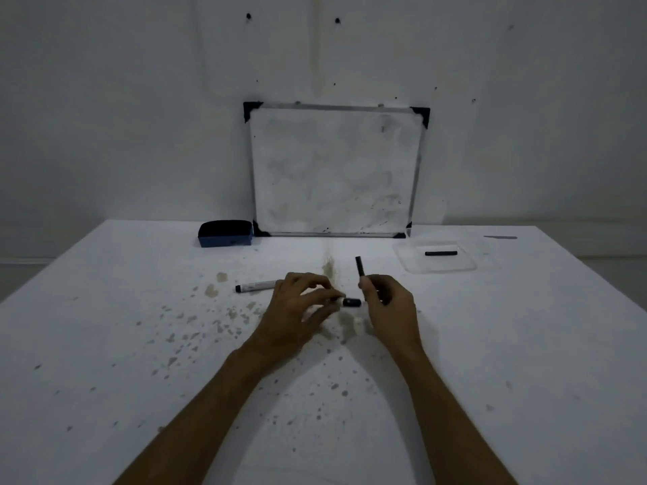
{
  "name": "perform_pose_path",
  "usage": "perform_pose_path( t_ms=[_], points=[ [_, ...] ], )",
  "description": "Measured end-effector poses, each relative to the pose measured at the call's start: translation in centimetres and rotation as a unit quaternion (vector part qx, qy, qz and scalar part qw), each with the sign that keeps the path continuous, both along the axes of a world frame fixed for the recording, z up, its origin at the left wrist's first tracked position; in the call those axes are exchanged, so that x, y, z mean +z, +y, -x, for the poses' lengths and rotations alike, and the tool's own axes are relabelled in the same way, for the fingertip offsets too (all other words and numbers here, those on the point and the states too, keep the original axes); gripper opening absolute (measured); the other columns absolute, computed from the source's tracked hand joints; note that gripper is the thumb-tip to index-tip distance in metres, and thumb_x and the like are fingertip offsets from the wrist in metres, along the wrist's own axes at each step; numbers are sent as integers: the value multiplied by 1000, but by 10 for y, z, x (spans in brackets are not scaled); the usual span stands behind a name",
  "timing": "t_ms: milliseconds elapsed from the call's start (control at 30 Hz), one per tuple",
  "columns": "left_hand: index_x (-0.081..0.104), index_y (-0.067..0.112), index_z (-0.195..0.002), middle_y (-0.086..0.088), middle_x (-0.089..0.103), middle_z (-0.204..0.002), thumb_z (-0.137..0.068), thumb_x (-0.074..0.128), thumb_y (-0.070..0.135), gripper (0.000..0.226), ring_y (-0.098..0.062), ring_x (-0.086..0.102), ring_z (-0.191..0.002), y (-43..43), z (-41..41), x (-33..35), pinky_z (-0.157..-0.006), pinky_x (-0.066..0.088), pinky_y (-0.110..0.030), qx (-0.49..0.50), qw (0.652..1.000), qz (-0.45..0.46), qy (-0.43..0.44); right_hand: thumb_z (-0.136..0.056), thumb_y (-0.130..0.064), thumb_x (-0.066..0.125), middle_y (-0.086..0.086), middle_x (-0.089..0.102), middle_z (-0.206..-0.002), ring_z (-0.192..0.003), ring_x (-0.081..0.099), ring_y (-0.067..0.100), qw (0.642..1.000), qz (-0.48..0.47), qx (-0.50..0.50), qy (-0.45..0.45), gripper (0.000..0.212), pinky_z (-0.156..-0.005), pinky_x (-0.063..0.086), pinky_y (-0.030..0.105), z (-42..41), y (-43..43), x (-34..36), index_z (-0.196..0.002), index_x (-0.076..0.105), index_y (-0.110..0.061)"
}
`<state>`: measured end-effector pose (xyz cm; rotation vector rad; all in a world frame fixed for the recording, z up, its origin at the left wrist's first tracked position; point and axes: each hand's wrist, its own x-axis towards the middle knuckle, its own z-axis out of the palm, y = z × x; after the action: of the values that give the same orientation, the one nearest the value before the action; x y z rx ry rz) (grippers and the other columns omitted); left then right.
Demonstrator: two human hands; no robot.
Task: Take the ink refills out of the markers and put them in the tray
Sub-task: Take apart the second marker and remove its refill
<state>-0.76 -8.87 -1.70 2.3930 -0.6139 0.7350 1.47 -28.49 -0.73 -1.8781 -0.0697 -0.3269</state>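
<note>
The right hand [387, 302] pinches a black refill [360, 266] upright; the left hand [297, 306] grips a marker [341, 302]; another refill [441, 253] lies in the tray [465, 266].

- A white tabletop [105, 344] fills the lower part of the view, speckled with grey-brown stains, thickest around its middle.
- A whiteboard [332, 173] with a metal frame and black corner caps stands at 12 o'clock, leaning on the wall [105, 117]; its surface is smudged.
- A blue eraser [225, 233] with a dark felt top sits at 11 o'clock, just beside the whiteboard's lower left corner.
- The wall carries a few dark spots.
</note>
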Motion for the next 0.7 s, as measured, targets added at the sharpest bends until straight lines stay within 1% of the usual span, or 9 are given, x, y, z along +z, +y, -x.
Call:
perform_pose_path(
  t_ms=[100, 167, 233, 367, 467, 500, 600, 667, 700],
  points=[
    [71, 31, -116, 12, 70, -108, -100, 62, 38, 20, -8, 65, -95, -4, 9, 17, -79, 52, -16, 6, 958, 262, 113, -101, -30, 62, 1, 79, -88, -74, 69, 10, 987, -135, 80, 44, 21, -73, 59, 27, 4, -3, 6, -112, 71, -15],
    [69, 38, -115, 13, 75, -102, -99, 65, 32, 17, -3, 70, -92, -5, 12, 24, -75, 55, -14, 25, 917, 364, 160, -101, -25, 63, 8, 77, -86, -72, 69, 17, 977, -169, 122, 40, 19, -72, 62, 31, 9, -1, 9, -118, 66, -16],
    [71, 29, -117, 10, 78, -98, -101, 64, 26, 18, 1, 72, -81, -6, 11, 26, -69, 54, -13, 28, 891, 420, 170, -103, -20, 60, 10, 75, -84, -69, 70, 18, 981, -141, 132, 11, 14, -70, 63, 31, 11, 4, 8, -116, 64, -18],
    [70, 24, -115, 3, 78, -96, -102, 61, 26, 15, -3, 74, -79, -7, 9, 23, -65, 54, -13, 40, 860, 473, 187, -103, -20, 60, -2, 76, -97, -80, 74, 11, 992, -24, 122, -19, 16, -77, 62, 28, 11, 17, -2, -112, 73, -24],
    [70, 20, -119, 1, 78, -107, -103, 60, 25, 19, -5, 77, -87, -6, 10, 23, -70, 56, -12, 37, 840, 504, 199, -97, -35, 68, -8, 75, -106, -95, 71, 5, 993, 31, 112, -14, 21, -80, 57, 15, 13, 20, -6, -114, 75, -26],
    [70, 17, -119, 0, 78, -109, -104, 60, 24, 20, -6, 78, -90, -5, 11, 24, -71, 56, -13, 35, 833, 515, 198, -94, -37, 70, -8, 76, -106, -96, 71, 5, 992, 25, 120, -9, 24, -82, 58, 15, 13, 20, -6, -115, 75, -26],
    [69, 13, -121, 1, 78, -113, -104, 59, 25, 23, -12, 78, -98, -3, 10, 22, -73, 57, -14, 46, 829, 520, 201, -91, -31, 76, -3, 80, -98, -91, 76, 12, 988, -57, 146, 8, 28, -87, 62, 30, 13, 17, -2, -117, 76, -19],
    [61, 17, -129, 2, 71, -126, -101, 63, 32, 31, -18, 72, -114, -1, 7, 17, -81, 59, -20, 83, 847, 483, 204, -89, -30, 79, -1, 80, -94, -88, 77, 15, 987, -85, 132, 11, 29, -86, 63, 32, 11, 14, 0, -115, 76, -19],
    [53, 21, -137, 3, 62, -136, -98, 67, 35, 43, -17, 65, -124, 1, 6, 14, -92, 57, -25, 114, 870, 441, 189, -88, -32, 80, -1, 80, -94, -88, 77, 15, 989, -79, 122, 11, 29, -85, 63, 32, 10, 13, -1, -114, 77, -21]
  ],
)
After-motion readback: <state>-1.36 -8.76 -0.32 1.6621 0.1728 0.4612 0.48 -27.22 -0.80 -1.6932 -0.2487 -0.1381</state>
